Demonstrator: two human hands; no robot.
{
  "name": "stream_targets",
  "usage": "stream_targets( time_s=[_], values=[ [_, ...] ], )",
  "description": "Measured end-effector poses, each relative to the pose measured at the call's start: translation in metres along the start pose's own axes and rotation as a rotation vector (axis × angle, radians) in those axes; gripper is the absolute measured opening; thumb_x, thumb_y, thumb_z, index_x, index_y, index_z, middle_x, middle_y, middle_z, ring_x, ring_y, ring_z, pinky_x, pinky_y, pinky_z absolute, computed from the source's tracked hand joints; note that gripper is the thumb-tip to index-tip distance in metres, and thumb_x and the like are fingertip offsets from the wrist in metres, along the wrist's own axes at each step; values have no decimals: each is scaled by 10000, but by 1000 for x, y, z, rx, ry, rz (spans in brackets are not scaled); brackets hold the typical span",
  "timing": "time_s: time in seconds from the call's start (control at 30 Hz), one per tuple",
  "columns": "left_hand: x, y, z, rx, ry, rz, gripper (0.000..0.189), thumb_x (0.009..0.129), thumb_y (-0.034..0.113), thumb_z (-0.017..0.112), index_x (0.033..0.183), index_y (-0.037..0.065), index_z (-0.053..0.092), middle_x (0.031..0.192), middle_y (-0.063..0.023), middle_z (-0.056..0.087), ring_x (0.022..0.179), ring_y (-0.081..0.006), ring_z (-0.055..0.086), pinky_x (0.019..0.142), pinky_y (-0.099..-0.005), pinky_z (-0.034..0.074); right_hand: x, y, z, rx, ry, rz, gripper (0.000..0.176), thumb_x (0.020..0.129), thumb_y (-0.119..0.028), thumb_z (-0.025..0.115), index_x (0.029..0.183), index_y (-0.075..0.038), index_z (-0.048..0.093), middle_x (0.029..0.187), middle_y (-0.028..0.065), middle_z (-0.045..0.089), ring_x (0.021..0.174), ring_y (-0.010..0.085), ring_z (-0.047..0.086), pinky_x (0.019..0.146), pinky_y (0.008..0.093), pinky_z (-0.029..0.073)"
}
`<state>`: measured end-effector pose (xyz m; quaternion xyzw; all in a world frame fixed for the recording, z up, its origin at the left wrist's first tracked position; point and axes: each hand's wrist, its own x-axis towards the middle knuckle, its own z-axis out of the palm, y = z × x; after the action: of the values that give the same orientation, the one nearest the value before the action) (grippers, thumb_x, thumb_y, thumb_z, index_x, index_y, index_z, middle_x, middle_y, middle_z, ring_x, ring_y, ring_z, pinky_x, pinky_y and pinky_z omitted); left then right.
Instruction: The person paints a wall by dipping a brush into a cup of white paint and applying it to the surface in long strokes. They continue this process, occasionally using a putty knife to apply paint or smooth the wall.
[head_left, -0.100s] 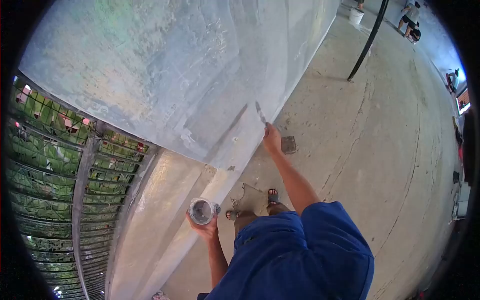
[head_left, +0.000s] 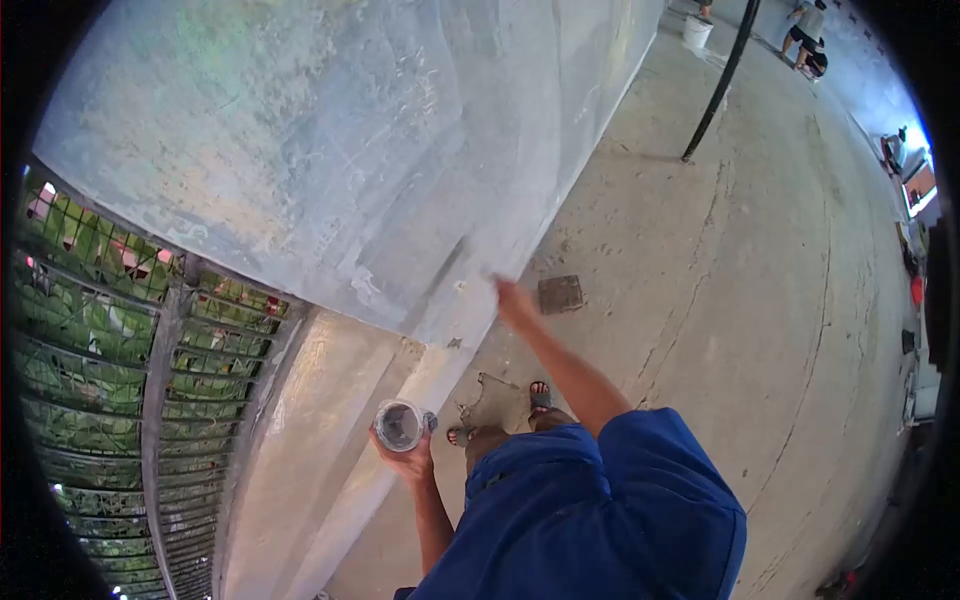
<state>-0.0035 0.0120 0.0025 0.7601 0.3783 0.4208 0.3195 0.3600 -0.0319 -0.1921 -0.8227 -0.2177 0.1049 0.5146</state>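
Fingers of my left hand point(head_left: 408, 461) wrap round a clear round tub point(head_left: 401, 426) with grey material inside, its open top facing up. My right hand point(head_left: 515, 303) is at the lower edge of the painted wall point(head_left: 400, 170), smeared by motion. Its fingers look closed, but the brush or blade seen in it a moment before cannot be made out now. Below the wall's painted part, a pale ledge point(head_left: 345, 520) runs down beside the tub.
A dark square block point(head_left: 560, 294) lies on the concrete floor point(head_left: 740, 330) right of my right hand. A black pole point(head_left: 720, 90) stands farther off. Behind it are a white bucket point(head_left: 697, 32) and crouching people point(head_left: 805, 40). Barred metal fencing point(head_left: 150, 380) curves along the left.
My right hand has moved down and left along the wall's edge and become blurred. The view has shifted slightly. My left hand still holds the tub in nearly the same place.
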Motion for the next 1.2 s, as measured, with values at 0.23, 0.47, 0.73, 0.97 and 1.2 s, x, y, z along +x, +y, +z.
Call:
stream_targets(
  time_s=[0.23, 0.47, 0.73, 0.97, 1.2],
  values=[
    [4, -2, 32, 31, -12, 0, 801, 657, 246, 956, 1309, 3, 560, 1165, -182, 648, 1054, -369, 654, 963, -464, 516, -109, -37, -52, 37, -381, -344, 366, 1019, -139, 640, 1383, -104, 664, 1147, 189, 737, 1009, 406, 701, 868, 487, 550],
    [5, -13, 65, 77, -119, 135, 858, 625, 325, 945, 1330, 22, 563, 1203, -186, 639, 1126, -412, 619, 984, -530, 492, -74, -146, -222, -56, -254, -352, 231, 969, -172, 691, 1162, -50, 656, 997, 186, 748, 878, 410, 738, 773, 490, 571],
    [6, 24, 97, 1, -265, 206, 875, 538, 188, 1000, 1295, 60, 582, 1274, -176, 610, 1189, -413, 585, 1015, -517, 492, -43, -194, -329, 18, -317, -86, 175, 1030, -182, 689, 1125, -39, 656, 974, 136, 793, 924, 217, 782, 827, 351, 584],
    [7, 42, 103, -91, -363, 143, 929, 494, 201, 1010, 1303, 55, 579, 1284, -162, 607, 1200, -404, 588, 1053, -500, 482, -65, -224, -335, 148, -116, -166, 228, 1069, -209, 641, 1123, 6, 695, 837, 111, 785, 875, 168, 766, 831, 304, 568],
    [13, 45, 120, -177, -424, 90, 979, 513, 236, 1023, 1341, 32, 541, 1309, -200, 589, 1231, -449, 573, 1052, -516, 488, -96, -283, -286, 147, -261, -475, 221, 1043, -233, 665, 1028, -20, 724, 793, 114, 776, 656, 203, 737, 616, 344, 551]
  ],
)
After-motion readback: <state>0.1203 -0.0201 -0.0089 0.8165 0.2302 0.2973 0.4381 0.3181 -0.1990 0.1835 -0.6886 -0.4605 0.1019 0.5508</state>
